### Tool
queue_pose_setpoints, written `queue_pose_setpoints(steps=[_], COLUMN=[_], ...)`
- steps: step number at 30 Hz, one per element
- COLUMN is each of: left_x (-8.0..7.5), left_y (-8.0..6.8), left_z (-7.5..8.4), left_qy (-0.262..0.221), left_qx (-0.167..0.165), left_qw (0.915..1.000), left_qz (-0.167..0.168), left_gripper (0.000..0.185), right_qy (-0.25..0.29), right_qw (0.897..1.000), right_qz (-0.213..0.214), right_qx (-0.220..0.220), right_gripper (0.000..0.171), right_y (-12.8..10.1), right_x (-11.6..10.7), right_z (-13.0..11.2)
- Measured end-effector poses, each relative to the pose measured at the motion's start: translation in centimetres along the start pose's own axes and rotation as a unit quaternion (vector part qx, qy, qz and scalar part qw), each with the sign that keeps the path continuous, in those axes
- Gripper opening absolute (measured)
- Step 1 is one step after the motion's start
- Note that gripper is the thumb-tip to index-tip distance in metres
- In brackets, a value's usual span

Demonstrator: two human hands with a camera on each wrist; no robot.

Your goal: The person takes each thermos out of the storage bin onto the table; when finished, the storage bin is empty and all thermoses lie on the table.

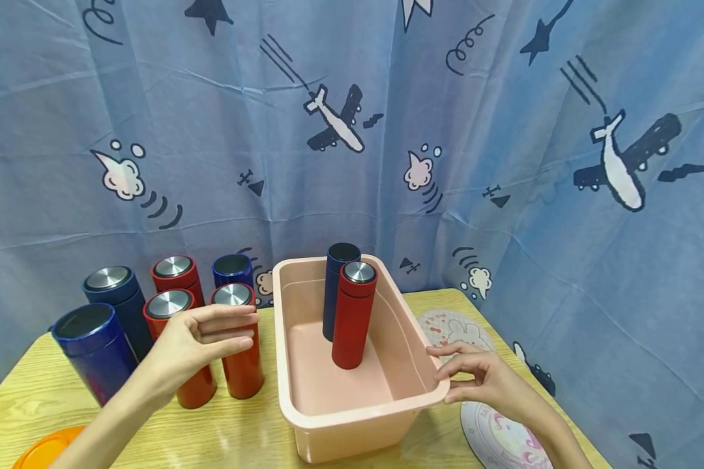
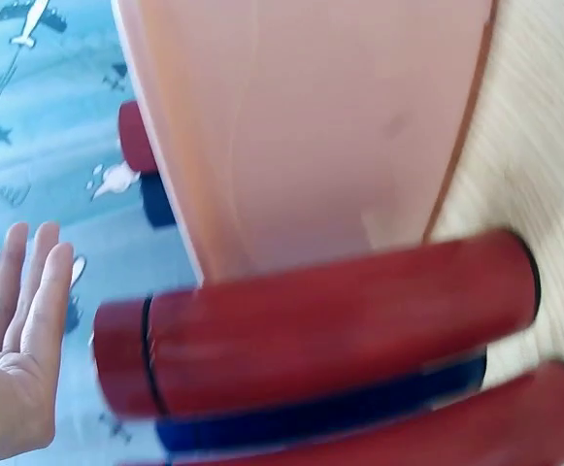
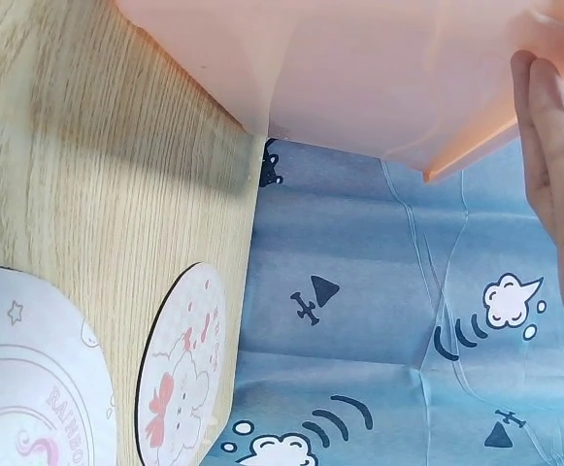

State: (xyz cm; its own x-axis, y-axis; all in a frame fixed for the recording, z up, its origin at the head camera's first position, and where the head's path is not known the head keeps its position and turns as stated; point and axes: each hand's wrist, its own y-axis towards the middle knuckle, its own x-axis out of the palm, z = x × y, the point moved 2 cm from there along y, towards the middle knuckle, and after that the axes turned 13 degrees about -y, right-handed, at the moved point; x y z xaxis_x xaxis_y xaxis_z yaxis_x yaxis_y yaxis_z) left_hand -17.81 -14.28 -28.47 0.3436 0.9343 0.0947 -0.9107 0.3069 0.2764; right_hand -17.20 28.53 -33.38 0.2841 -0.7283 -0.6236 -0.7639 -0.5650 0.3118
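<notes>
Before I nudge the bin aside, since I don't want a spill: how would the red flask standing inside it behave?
The red flask is tall and narrow on a small base, so it would probably tip. Its round, smooth body would likely roll once down. The pink bin walls and the blue flask right behind it should contain it.

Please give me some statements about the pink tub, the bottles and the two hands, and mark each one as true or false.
1. Two bottles stand upright inside the pink plastic tub: a red metal bottle with a steel lid and a dark blue metal bottle. True.
2. The left hand grips a blue bottle. False: its fingers are straight and hold nothing, in front of the red bottles standing left of the tub.
3. The right hand touches the tub's right rim. True.
4. The tub stands on a glass table. False: it stands on a light wooden table.
5. All bottles outside the tub lie on their sides. False: they stand upright.
</notes>
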Motion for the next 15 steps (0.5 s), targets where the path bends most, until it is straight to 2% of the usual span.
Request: queue_pose_setpoints(steps=[6,11,15], left_x=[2.1,3.5,4.5], left_y=[2.7,5.5,7.6], left_z=[-2.1,-4.1,-5.4], left_qy=[-0.029,-0.054,-0.066], left_qx=[-0.006,-0.008,-0.027], left_qw=[0.9995,0.9981,0.9969], left_qz=[-0.011,-0.028,-0.035], left_gripper=[0.047,0.048,0.053], right_qy=[-0.014,-0.021,-0.025], right_qw=[1.000,1.000,1.000], right_qz=[0.003,0.003,0.004], right_qx=[-0.010,0.005,0.004], right_gripper=[0.023,0.022,0.023], right_y=[0.1,0.1,0.0], right_x=[-0.2,-0.1,0.0], right_z=[0.0,0.0,-0.1])
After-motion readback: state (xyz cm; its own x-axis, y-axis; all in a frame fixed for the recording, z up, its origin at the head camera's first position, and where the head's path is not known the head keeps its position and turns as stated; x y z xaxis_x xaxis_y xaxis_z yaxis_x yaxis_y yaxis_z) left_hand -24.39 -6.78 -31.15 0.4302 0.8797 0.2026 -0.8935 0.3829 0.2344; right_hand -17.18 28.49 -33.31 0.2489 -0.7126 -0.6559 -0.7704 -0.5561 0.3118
